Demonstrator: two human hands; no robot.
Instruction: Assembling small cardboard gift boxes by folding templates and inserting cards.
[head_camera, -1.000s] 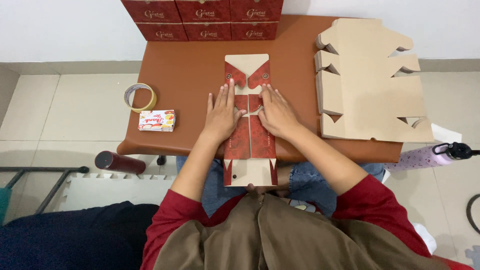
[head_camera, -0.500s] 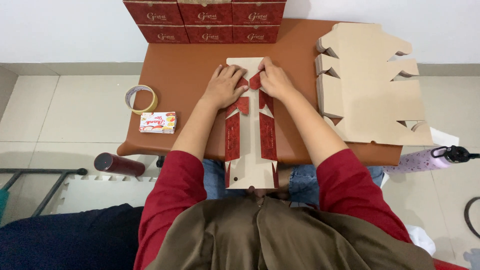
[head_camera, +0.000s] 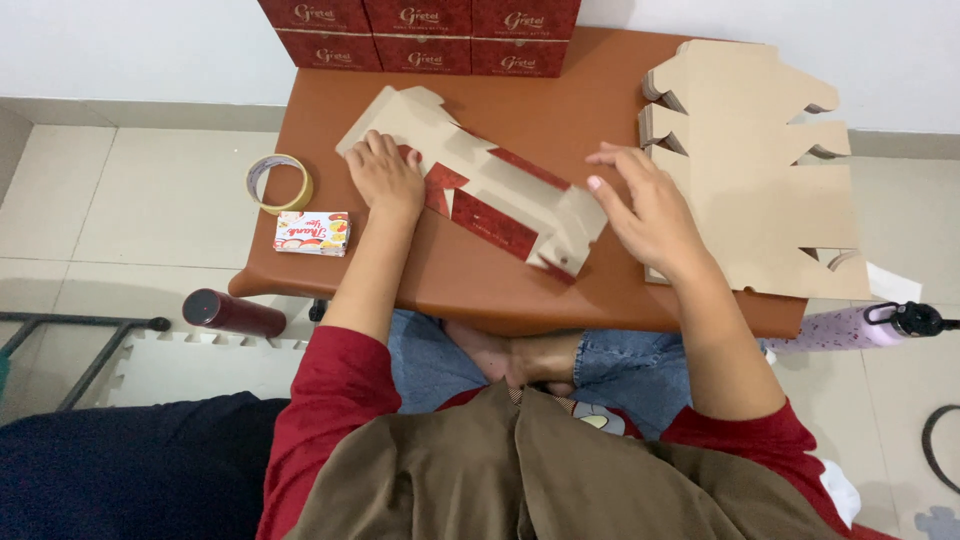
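Seen from above: a brown surface (head_camera: 480, 290) with a flat folded carton blank (head_camera: 480, 195) lying diagonally across its middle, brown cardboard outside, red printed panels showing along the folds. Left hand (head_camera: 385, 180) pressed palm-down on the upper-left end of the blank, fingers (head_camera: 372, 150) spread flat and open, gripping nothing. Right hand (head_camera: 645, 205) just beside the blank's lower-right end, fingers (head_camera: 610, 160) loosely extended and open, fingertips pointing toward the cardboard; contact with the blank hard to tell. Under and beyond the right hand, a stack of unfolded cardboard blanks (head_camera: 760, 160) filling the right side of the surface. Along the far edge, a row of closed red boxes (head_camera: 420, 30) against the wall. Near the left edge, a roll of tape (head_camera: 278, 182) and, just beside it, a small stack of printed cards (head_camera: 312, 232). On the floor, a dark red bottle (head_camera: 232, 312) at left and a lilac bottle (head_camera: 860, 326) at right.
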